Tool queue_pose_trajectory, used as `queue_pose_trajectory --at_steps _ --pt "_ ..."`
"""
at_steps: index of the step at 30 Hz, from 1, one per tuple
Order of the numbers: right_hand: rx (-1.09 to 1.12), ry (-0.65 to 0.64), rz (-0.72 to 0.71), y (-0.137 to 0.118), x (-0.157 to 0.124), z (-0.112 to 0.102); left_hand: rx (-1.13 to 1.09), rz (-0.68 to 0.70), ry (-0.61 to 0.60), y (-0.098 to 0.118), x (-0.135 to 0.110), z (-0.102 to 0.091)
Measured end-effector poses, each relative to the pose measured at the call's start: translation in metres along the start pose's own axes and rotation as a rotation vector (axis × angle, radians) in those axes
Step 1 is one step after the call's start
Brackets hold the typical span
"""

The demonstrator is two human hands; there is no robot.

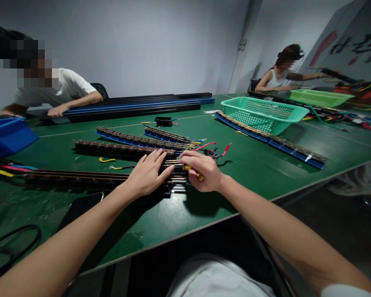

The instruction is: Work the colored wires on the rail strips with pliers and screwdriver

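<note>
My left hand (150, 171) lies with its fingers stretched out across the end of a long black strip with copper-coloured bars (80, 175), holding nothing. Close by on the right, my right hand (204, 169) is closed around a yellow-handled screwdriver (200, 176); its tip is hidden from me. Silvery bar ends (178, 180) stick out between the two hands. Just beyond them lie a second dark strip (120, 147) and a blue-based strip (126, 138), with a red wire (207, 145) near their right ends.
A shorter blue-based strip (163, 133) and a small black box (163, 121) lie farther back. To the right are a green basket (262, 113) and a long curved strip (272, 140). A blue bin (9, 134) stands left. Two people work across the green table (250, 173).
</note>
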State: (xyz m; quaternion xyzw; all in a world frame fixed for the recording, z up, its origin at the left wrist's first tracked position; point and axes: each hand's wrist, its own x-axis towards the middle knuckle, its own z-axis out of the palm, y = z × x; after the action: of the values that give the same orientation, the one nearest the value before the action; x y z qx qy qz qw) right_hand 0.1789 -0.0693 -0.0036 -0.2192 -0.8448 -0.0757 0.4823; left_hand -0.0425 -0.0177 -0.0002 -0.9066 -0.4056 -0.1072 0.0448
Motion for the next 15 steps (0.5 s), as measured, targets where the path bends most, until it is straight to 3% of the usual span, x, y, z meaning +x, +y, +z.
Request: queue_pose_trajectory --at_steps 4,9,12,15 --pt "-0.112 -0.134 -0.128 0.0011 -0.0037 0.0024 0.002 0.003 -0.011 -0.0011 -0.0002 0.0011" --pt "-0.110 -0.111 -0.112 -0.0008 -0.0033 0.0019 -0.007 0.007 -0.014 -0.0015 -0.0002 0.0009" --pt "-0.062 0.036 0.048 -0.0051 -0.0012 0.0025 -0.015 0.013 -0.007 -0.0018 -0.0002 0.0003" --pt "0.012 0.225 0.326 -0.0089 0.0005 0.0057 -0.013 0.013 -0.013 -0.0023 -0.0001 0.0000"
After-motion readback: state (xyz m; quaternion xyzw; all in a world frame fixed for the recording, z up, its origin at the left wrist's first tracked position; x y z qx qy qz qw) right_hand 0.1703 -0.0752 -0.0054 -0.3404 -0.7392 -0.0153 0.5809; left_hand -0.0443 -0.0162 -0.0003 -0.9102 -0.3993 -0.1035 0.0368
